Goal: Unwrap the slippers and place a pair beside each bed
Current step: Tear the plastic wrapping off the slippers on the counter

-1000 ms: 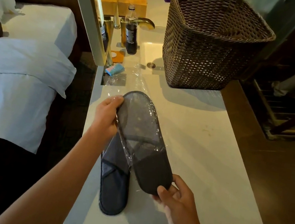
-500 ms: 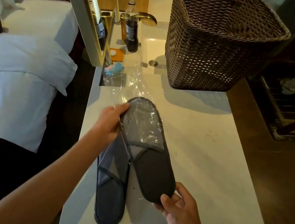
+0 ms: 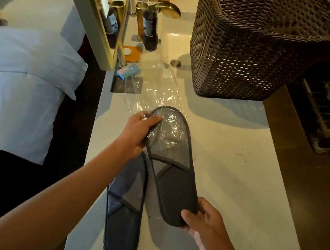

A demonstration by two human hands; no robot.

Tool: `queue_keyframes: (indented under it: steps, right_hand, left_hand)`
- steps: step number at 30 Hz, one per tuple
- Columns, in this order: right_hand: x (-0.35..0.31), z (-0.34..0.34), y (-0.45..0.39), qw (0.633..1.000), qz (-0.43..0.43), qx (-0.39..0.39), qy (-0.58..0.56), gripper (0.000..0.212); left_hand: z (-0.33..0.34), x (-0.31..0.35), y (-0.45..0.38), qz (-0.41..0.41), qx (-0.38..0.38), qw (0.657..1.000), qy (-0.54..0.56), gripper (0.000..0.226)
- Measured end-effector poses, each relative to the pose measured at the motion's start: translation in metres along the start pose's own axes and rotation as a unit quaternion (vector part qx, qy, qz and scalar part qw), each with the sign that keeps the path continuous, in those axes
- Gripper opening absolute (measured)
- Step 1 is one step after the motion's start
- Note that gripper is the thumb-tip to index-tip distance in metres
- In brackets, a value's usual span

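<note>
Two dark grey slippers are over the white counter (image 3: 231,158). The upper slipper (image 3: 171,170) is held between both hands and its far half still sits inside a clear plastic wrapper (image 3: 154,92) that trails toward the sink. My left hand (image 3: 139,129) pinches the wrapper and the slipper's far end. My right hand (image 3: 202,221) grips its near end. The second slipper (image 3: 124,210) lies flat on the counter below and left of it, partly under my left forearm.
A large brown wicker basket (image 3: 250,47) stands on the counter at the back right. A sink (image 3: 174,42) with a brass tap (image 3: 164,8), a dark bottle (image 3: 150,27) and a blue packet (image 3: 129,72) sits behind. A bed with white linen (image 3: 13,80) is at left.
Both hands and the wrapped slipper have shifted slightly toward me and lower on the counter. More of the flat slipper shows. The grips are the same.
</note>
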State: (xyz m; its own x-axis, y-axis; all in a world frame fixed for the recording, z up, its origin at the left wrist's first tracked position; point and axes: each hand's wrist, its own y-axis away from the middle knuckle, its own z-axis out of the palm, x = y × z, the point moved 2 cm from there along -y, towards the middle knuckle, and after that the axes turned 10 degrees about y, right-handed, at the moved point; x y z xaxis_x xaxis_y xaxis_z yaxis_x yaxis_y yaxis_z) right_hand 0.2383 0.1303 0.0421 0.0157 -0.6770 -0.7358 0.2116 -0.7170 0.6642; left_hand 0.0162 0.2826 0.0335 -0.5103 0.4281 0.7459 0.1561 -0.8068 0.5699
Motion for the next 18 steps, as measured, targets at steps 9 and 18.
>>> queue_keyframes:
  steps: [9,18]
  right_hand:
    - [-0.039,0.002,-0.033,0.996,-0.053,0.053,0.039,0.023]
    - [-0.022,-0.013,-0.039,0.998,0.016,0.064,-0.001,0.018]
  left_hand:
    - [0.006,0.014,-0.033,-0.011,0.019,0.999,-0.025,0.021]
    - [0.039,0.032,-0.109,-0.036,0.043,0.998,-0.013,0.009]
